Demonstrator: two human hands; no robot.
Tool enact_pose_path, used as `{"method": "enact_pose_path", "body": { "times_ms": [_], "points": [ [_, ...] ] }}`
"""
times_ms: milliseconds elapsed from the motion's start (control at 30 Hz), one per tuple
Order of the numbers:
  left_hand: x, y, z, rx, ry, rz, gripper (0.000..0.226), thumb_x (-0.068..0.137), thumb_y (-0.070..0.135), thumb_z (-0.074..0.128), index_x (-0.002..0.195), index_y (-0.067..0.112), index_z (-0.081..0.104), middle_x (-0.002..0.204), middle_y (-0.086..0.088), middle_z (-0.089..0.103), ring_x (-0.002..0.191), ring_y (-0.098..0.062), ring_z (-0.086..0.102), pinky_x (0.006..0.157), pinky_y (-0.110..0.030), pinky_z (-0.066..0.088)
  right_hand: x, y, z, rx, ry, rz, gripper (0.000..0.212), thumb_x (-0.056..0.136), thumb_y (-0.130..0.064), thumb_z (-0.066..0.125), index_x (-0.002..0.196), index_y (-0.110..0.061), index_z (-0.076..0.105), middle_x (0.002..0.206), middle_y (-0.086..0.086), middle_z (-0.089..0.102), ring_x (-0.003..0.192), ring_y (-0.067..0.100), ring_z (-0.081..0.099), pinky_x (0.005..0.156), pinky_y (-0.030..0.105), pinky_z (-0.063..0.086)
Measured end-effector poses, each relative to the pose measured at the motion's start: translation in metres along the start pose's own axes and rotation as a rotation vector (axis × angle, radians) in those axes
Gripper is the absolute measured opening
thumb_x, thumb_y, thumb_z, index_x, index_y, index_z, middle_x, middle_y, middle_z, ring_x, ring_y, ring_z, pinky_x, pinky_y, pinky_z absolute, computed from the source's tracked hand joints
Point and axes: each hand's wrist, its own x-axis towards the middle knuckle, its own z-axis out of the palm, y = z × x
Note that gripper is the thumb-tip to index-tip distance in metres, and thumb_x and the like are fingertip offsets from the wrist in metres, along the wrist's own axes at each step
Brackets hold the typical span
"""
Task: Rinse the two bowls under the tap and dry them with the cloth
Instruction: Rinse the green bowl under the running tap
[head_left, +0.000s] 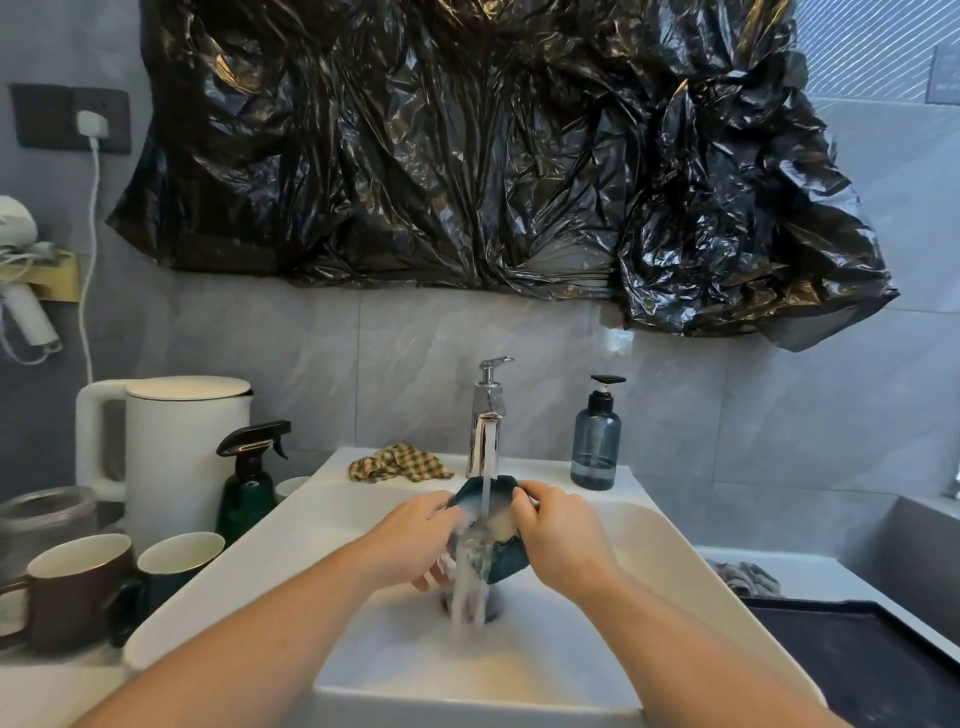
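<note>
Head view: two hands hold a green cup (506, 565) under running water, over the middle of the white sink (652, 545).
Cup: it is tipped over with its white inside facing the tap (485, 436), so the water can run in and spill back out.
Left hand (415, 540): its fingers curl round the cup's left side to keep it steady.
Right hand (558, 535): it grips the right side with its fingers hooked over the rim, maybe to turn or rub the cup.
Water (470, 592): it hits the cup, then drops to the drain (493, 609) just below.
Other cups (72, 587): they stand on the counter to the left, maybe waiting for a wash.
Soap bottle (596, 452): it stands beside the tap, easy to reach.
</note>
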Motion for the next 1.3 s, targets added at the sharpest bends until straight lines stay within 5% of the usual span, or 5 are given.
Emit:
{"method": "enact_pose_path", "body": {
  "times_ms": [167,367,800,1033,1300],
  "points": [
    [0.0,-0.003,0.0,0.005,0.007,0.008,0.036,0.113,0.04,0.033,0.133,0.021,0.056,0.121,-0.008,0.064,0.072,-0.02,0.074,0.06,-0.033,0.062,0.004,0.007,0.007,0.121,-0.071,-0.004,0.032,0.108,-0.037,0.036,0.096,-0.027,0.064,0.079,-0.005,0.065,0.075,0.017,0.058,0.06,0.029,0.043],
    [-0.001,-0.004,-0.001,0.132,0.178,0.08,0.047,0.111,0.045,0.035,0.156,0.035,0.044,0.107,0.002,0.07,0.072,-0.017,0.076,0.068,-0.038,0.064,0.008,0.013,0.015,0.303,-0.144,0.011,0.031,0.11,-0.036,0.036,0.118,-0.029,0.064,0.098,-0.008,0.071,0.09,0.013,0.065,0.083,0.032,0.053],
    [0.005,0.003,-0.004,-0.021,0.235,-0.059,0.038,0.112,0.046,0.035,0.141,0.028,0.053,0.1,-0.003,0.07,0.074,-0.019,0.072,0.059,-0.03,0.064,0.009,0.003,0.013,0.384,-0.386,0.194,0.044,0.109,-0.051,0.022,0.138,-0.033,0.049,0.117,0.007,0.065,0.089,0.02,0.067,0.067,0.029,0.057],
    [0.004,0.001,-0.002,0.074,0.19,-0.096,0.039,0.112,0.041,0.03,0.132,0.023,0.059,0.093,-0.006,0.07,0.065,-0.017,0.071,0.056,-0.028,0.063,0.01,0.006,0.015,0.332,-0.399,0.219,0.044,0.11,-0.042,0.026,0.121,-0.017,0.06,0.083,0.003,0.072,0.073,0.015,0.063,0.065,0.026,0.055],
    [-0.001,-0.001,-0.001,0.211,0.149,-0.051,0.033,0.113,0.034,0.03,0.111,0.026,0.062,0.088,-0.006,0.072,0.058,-0.015,0.069,0.053,-0.023,0.056,0.006,0.003,0.009,0.335,-0.36,0.222,0.039,0.111,-0.039,0.03,0.111,-0.015,0.061,0.079,0.001,0.06,0.067,0.009,0.054,0.048,0.011,0.041]
  ]
}}
